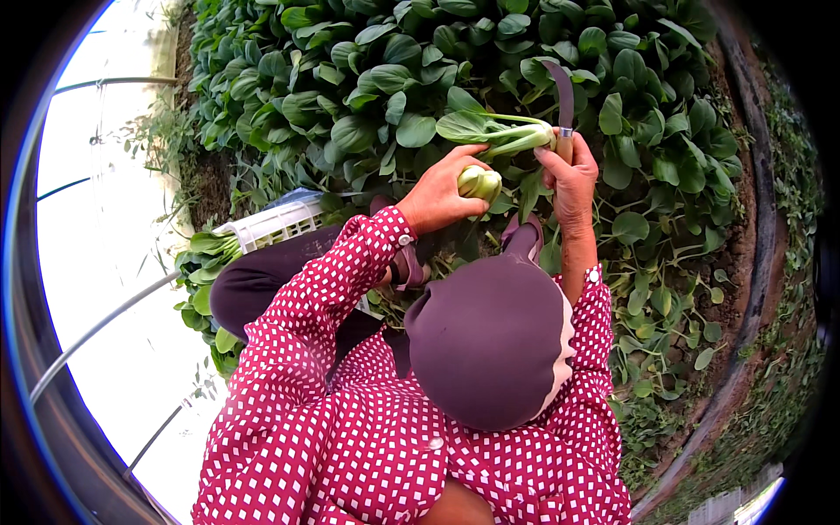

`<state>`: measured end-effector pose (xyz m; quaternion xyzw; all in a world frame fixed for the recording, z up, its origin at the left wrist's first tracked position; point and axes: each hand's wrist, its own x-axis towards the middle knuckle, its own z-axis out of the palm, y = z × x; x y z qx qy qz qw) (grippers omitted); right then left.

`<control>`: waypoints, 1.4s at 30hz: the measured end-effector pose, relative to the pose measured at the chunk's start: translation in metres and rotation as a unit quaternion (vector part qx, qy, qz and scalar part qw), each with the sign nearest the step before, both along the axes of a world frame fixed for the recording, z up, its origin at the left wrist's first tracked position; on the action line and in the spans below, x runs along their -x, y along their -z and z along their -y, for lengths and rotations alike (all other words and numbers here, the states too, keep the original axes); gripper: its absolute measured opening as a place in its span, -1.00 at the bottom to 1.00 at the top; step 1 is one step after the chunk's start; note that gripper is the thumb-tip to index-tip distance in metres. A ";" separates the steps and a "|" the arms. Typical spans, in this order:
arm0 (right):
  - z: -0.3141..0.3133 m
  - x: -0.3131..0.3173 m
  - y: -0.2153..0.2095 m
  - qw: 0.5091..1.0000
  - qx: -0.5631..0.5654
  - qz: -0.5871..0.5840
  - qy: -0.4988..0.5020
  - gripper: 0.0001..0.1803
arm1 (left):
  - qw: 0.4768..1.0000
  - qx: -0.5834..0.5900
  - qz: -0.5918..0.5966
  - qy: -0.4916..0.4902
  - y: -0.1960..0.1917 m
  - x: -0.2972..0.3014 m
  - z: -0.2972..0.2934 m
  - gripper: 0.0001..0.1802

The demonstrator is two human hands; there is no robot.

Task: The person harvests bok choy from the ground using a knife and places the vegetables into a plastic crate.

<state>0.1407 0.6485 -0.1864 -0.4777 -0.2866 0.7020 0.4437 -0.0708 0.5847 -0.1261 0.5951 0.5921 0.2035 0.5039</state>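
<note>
My left hand (440,194) is closed around a bok choy, whose pale green base (479,183) pokes out between thumb and fingers; its leaves are hidden. In my right hand (573,182) is a small sickle (564,101) with a dark curved blade pointing away from me and a wooden handle. A second bok choy (525,137) lies sideways just left of the handle, its base against my right thumb and its leaves reaching left, above my left fingers. Both hands are raised over the near edge of the growing plants.
A dense bed of bok choy (350,96) spreads ahead. By my left leg (271,271) stands a white plastic crate (278,224) with cut greens (210,254) beside it. My knee (490,341) rises in front of me. A dark hose (766,219) curves along the right; sheeting and hoops (105,332) line the left.
</note>
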 end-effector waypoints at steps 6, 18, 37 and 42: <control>0.002 -0.024 -0.027 0.994 -0.036 0.098 -0.037 -0.75 | 0.990 -0.009 0.031 -0.137 -0.039 -0.006 -0.003 -0.50; 0.004 0.029 -0.031 0.983 0.091 -0.036 -0.155 -0.77 | 0.979 0.031 0.127 -0.155 0.028 -0.001 -0.023 -0.31; 0.028 0.056 0.038 0.977 0.177 -0.105 -0.048 -0.74 | 0.868 0.245 0.335 -0.271 0.078 -0.004 -0.018 -0.46; 0.010 0.032 0.050 0.984 0.128 0.073 -0.101 -0.74 | 0.957 0.214 0.112 -0.162 0.087 0.018 -0.043 -0.42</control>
